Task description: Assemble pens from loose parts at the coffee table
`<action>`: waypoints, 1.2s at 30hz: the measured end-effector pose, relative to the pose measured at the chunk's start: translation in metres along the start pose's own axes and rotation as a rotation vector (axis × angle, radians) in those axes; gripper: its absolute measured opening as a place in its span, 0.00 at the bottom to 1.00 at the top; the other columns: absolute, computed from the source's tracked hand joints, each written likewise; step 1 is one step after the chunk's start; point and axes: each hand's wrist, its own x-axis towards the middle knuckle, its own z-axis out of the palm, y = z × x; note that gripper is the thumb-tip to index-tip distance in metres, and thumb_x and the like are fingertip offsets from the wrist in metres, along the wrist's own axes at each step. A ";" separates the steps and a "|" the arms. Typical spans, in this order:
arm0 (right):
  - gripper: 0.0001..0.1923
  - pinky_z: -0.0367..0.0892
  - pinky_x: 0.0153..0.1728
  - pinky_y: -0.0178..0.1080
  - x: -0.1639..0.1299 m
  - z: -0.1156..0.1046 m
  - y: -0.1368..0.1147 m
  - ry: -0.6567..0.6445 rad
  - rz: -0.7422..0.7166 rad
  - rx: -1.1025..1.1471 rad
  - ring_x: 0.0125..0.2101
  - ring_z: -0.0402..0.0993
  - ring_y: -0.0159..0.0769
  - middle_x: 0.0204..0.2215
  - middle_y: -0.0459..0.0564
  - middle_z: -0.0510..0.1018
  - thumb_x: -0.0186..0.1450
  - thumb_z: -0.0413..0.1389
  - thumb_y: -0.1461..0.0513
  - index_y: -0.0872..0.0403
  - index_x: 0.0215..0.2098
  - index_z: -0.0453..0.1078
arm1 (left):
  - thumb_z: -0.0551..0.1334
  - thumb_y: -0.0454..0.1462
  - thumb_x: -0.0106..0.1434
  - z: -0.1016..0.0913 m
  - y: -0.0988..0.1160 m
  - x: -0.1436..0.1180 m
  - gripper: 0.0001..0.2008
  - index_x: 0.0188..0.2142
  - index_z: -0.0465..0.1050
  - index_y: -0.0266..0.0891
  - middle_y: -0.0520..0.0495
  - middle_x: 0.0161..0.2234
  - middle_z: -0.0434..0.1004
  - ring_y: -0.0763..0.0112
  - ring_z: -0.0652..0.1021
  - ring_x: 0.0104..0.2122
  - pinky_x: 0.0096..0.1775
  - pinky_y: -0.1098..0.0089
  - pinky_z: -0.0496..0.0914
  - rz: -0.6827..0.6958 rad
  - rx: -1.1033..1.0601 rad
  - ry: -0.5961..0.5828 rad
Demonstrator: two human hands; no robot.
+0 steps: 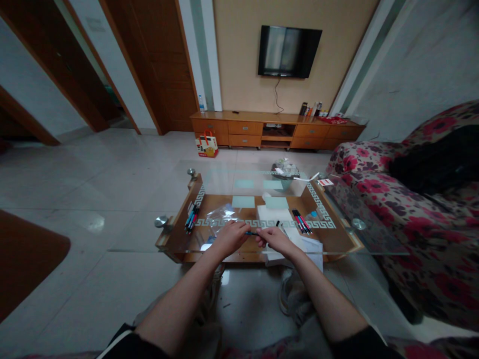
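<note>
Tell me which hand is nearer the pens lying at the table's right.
Right. The right hand is to the left of those pens and a little closer to the wearer; the left hand is farther left.

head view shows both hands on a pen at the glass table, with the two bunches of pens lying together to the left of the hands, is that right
Not quite: the head view shows the left hand and right hand on a pen at the glass table, but one bunch of pens lies to their left and the other bunch to their right.
</note>
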 end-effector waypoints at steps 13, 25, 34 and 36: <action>0.25 0.66 0.31 0.36 0.006 -0.004 0.011 0.044 -0.142 -0.123 0.26 0.75 0.37 0.22 0.50 0.80 0.64 0.55 0.44 0.57 0.29 0.78 | 0.58 0.42 0.70 0.002 -0.002 0.000 0.08 0.41 0.75 0.43 0.47 0.36 0.79 0.65 0.77 0.40 0.45 0.66 0.65 0.013 -0.051 -0.014; 0.13 0.68 0.35 0.38 0.001 -0.004 0.003 0.128 -0.282 -0.246 0.31 0.73 0.37 0.30 0.49 0.81 0.59 0.62 0.53 0.54 0.36 0.80 | 0.57 0.44 0.71 0.007 -0.005 -0.002 0.12 0.42 0.75 0.42 0.45 0.36 0.79 0.65 0.78 0.39 0.44 0.66 0.67 -0.009 -0.038 -0.041; 0.32 0.65 0.30 0.37 0.007 -0.005 0.011 0.152 -0.125 -0.224 0.25 0.70 0.35 0.24 0.49 0.77 0.69 0.44 0.42 0.56 0.31 0.78 | 0.56 0.43 0.71 0.004 -0.003 -0.001 0.11 0.45 0.74 0.42 0.45 0.38 0.77 0.65 0.77 0.41 0.44 0.66 0.66 0.011 -0.028 -0.015; 0.33 0.65 0.30 0.36 0.009 -0.006 0.015 0.141 -0.107 -0.230 0.24 0.70 0.35 0.20 0.48 0.75 0.69 0.43 0.41 0.56 0.26 0.76 | 0.56 0.43 0.71 0.002 -0.002 -0.001 0.11 0.45 0.74 0.42 0.45 0.38 0.77 0.65 0.77 0.41 0.44 0.66 0.66 0.011 -0.023 -0.016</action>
